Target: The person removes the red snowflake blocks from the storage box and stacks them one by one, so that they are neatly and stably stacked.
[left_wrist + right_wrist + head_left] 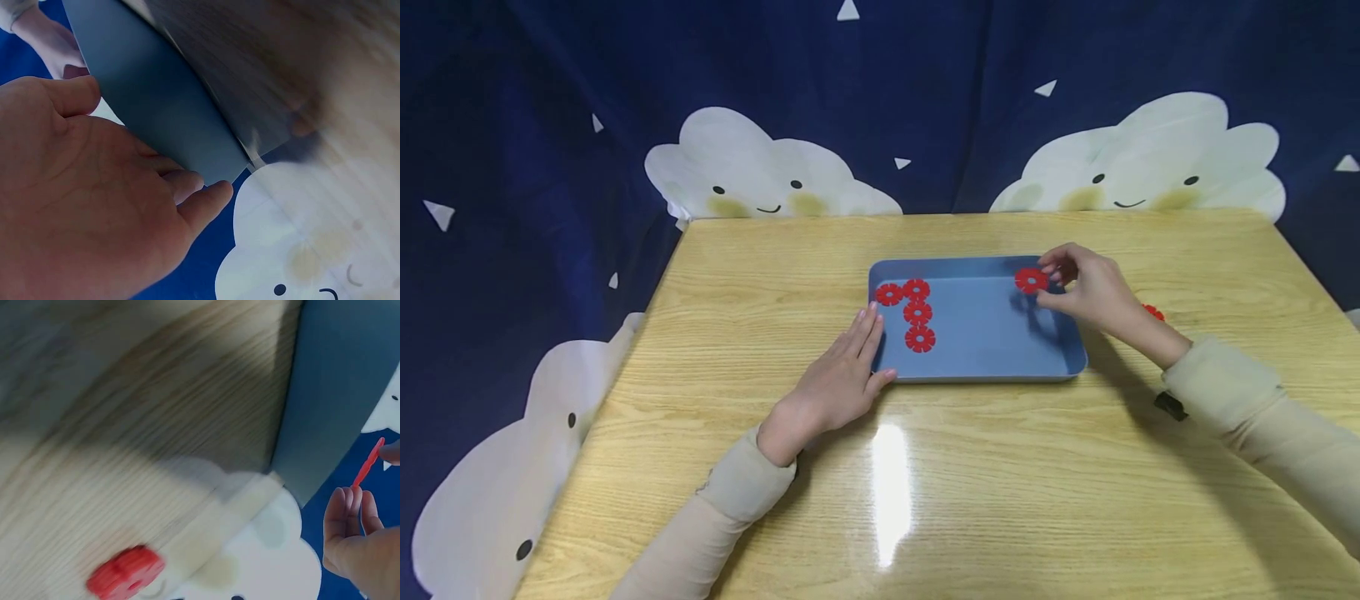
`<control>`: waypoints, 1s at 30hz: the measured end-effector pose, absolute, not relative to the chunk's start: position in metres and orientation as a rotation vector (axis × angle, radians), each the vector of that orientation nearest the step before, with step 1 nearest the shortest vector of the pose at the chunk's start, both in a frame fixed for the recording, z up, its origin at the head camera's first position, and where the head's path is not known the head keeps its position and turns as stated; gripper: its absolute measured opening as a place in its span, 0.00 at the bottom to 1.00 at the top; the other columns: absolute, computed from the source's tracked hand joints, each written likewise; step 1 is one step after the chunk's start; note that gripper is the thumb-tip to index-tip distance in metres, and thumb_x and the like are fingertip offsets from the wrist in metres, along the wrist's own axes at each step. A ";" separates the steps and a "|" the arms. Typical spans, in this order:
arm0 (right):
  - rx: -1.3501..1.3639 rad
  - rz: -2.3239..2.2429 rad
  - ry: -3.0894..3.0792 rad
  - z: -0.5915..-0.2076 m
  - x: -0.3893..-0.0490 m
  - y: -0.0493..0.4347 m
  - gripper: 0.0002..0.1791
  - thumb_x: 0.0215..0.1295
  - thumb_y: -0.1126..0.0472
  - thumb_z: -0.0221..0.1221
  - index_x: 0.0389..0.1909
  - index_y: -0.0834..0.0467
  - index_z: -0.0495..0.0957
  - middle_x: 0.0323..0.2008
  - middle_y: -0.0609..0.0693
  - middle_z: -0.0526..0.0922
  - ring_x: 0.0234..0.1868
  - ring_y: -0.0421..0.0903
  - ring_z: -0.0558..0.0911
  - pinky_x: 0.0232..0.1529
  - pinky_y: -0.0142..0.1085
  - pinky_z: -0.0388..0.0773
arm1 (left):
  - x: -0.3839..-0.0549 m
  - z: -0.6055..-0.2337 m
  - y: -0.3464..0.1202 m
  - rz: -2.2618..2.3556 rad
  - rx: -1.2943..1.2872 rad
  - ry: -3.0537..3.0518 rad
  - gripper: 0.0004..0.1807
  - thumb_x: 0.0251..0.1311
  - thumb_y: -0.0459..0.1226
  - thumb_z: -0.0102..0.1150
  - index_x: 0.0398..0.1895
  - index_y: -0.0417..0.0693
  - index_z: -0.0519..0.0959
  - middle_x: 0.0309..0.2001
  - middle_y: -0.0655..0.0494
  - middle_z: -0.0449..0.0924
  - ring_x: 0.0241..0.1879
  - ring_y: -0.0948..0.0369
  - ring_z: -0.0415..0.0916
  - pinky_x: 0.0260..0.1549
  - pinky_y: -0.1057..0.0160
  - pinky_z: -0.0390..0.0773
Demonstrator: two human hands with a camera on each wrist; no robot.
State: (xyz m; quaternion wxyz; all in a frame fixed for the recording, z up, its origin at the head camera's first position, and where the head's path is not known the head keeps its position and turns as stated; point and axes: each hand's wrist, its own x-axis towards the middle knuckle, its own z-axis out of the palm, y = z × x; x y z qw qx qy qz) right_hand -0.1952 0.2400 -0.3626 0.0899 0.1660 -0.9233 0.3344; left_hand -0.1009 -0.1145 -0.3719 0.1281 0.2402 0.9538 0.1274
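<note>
My right hand (1093, 287) pinches a red notched disc (1031, 281) by its edge, over the right part of a blue-grey tray (988, 333). In the right wrist view the pinched disc (369, 464) appears edge-on between thumb and fingers. My left hand (835, 387) lies with straight fingers against the tray's left wall, the thumb at the front left corner. From the left wrist, its fingertips (212, 197) are right at the tray wall (156, 94). Inside the tray, several red discs (917, 313) form a hooked row on the left.
Another red piece (1153, 312), partly hidden by the right wrist, lies on the wooden table (760, 292) right of the tray; the right wrist view shows it as a small red stack (127, 573). A dark blue curtain with clouds (767, 162) hangs behind the table.
</note>
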 end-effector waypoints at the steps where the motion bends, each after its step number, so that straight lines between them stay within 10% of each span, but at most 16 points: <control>1: 0.479 0.991 -2.749 -0.362 -0.194 0.244 0.22 0.46 0.71 0.71 0.45 0.66 0.79 0.35 0.57 0.83 0.33 0.52 0.80 0.32 0.21 0.70 | -0.101 -0.371 -0.115 0.371 0.698 2.773 0.41 0.76 0.54 0.36 0.78 0.39 0.37 0.78 0.48 0.25 0.76 0.55 0.24 0.72 0.54 0.42; 17: 0.261 0.962 -2.814 -0.360 -0.170 0.315 0.23 0.52 0.67 0.70 0.49 0.68 0.76 0.39 0.64 0.79 0.31 0.26 0.71 0.30 0.16 0.66 | -0.101 -0.370 -0.115 0.360 0.702 2.769 0.40 0.76 0.53 0.35 0.78 0.39 0.36 0.78 0.47 0.25 0.76 0.55 0.24 0.72 0.54 0.42; 30: 0.151 0.895 -2.828 -0.383 -0.158 0.363 0.22 0.50 0.67 0.71 0.46 0.70 0.76 0.33 0.62 0.80 0.26 0.26 0.71 0.27 0.15 0.66 | -0.101 -0.371 -0.115 0.371 0.702 2.767 0.41 0.76 0.54 0.35 0.78 0.40 0.36 0.78 0.48 0.24 0.76 0.55 0.23 0.72 0.54 0.41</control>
